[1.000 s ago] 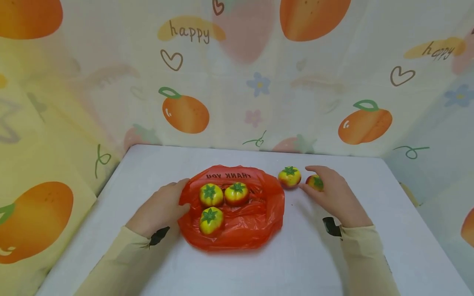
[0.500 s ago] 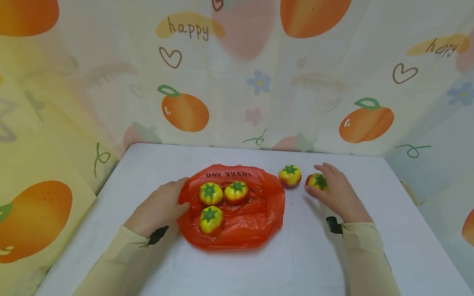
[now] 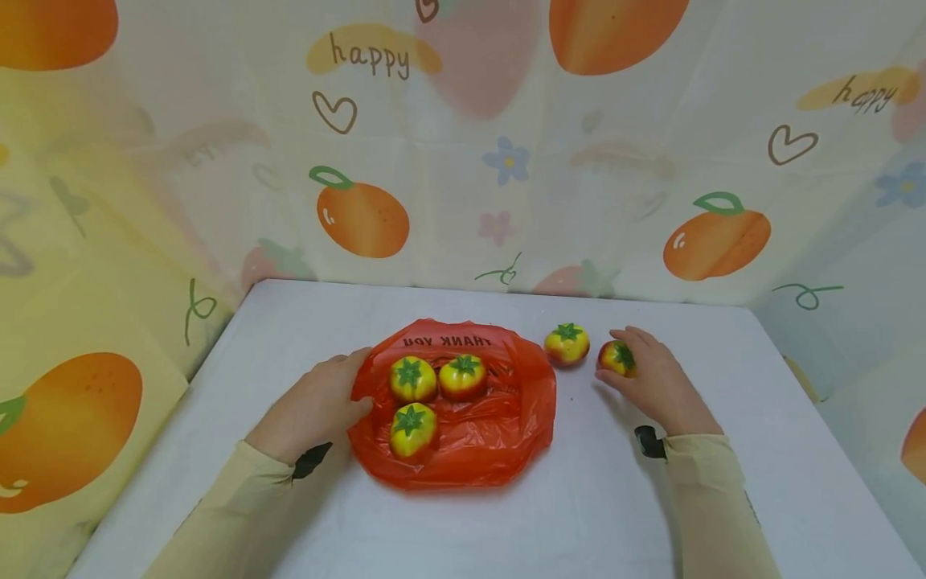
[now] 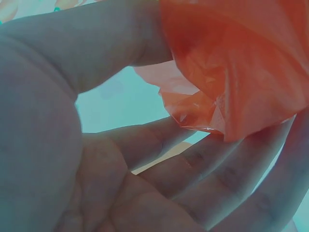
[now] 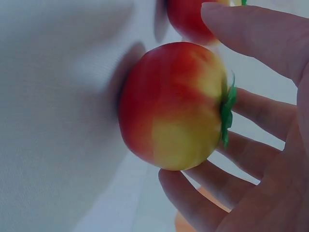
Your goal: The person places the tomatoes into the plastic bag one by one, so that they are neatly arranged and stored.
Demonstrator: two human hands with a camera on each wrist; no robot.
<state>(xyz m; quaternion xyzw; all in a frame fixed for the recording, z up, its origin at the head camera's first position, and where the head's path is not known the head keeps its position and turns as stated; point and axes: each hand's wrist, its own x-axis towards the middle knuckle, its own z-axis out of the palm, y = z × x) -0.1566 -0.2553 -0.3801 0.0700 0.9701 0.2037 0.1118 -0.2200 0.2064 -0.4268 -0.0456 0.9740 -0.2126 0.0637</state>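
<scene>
An open red plastic bag [image 3: 477,450] with rolled-out sides stands on the table, holding three red-and-yellow toy tomatoes with green leaf tops, one being the front tomato [image 3: 412,430]. My left hand [image 3: 318,406] holds the bag's left side, thumb inside and fingers outside, as the left wrist view shows. Right of the bag sits another toy tomato [image 3: 567,345]. Beside it my right hand [image 3: 654,382] reaches around a further toy tomato [image 5: 174,106], fingers spread. In the right wrist view the fingertips are at its lower side and the thumb [image 5: 256,36] stands apart from it.
A white table [image 3: 463,531] carries everything. Behind it hangs a fruit-printed cloth [image 3: 434,161], which also covers both sides.
My right hand first drew back to the right, then moved a little in toward the outer toy tomato, which now looks tipped. The left hand and bag keep their place.
</scene>
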